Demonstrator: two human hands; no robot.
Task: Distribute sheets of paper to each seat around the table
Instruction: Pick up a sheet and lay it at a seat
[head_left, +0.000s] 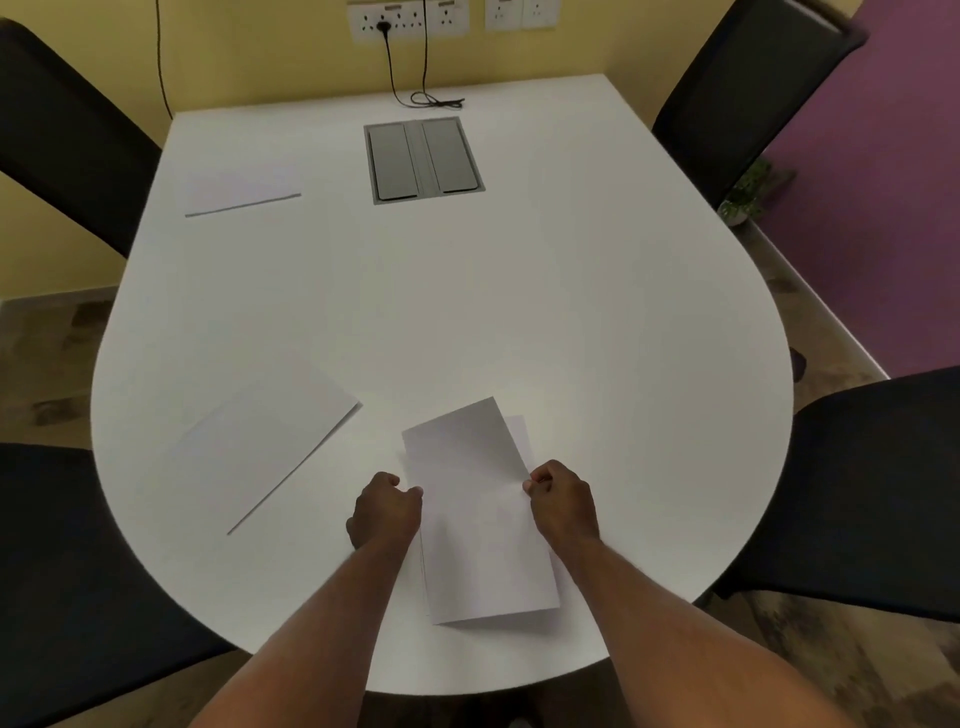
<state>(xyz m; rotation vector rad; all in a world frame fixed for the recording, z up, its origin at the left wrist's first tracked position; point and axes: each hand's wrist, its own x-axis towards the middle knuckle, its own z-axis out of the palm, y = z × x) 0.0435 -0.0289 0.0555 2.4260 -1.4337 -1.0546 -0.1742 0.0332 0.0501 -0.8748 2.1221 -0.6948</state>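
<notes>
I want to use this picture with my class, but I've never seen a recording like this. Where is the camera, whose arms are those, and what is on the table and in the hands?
No machine here. One wide-angle camera sits on a person's head looking down, so the bare arms are the wearer's own. The left hand and right hand each pinch a side edge of a few white sheets at the near end of the white table. A single sheet lies by the near-left chair, a second sheet by the far-left chair. The far-right chair and near-right chair have none before them. Further back: a grey hatch and a black cable.
</notes>
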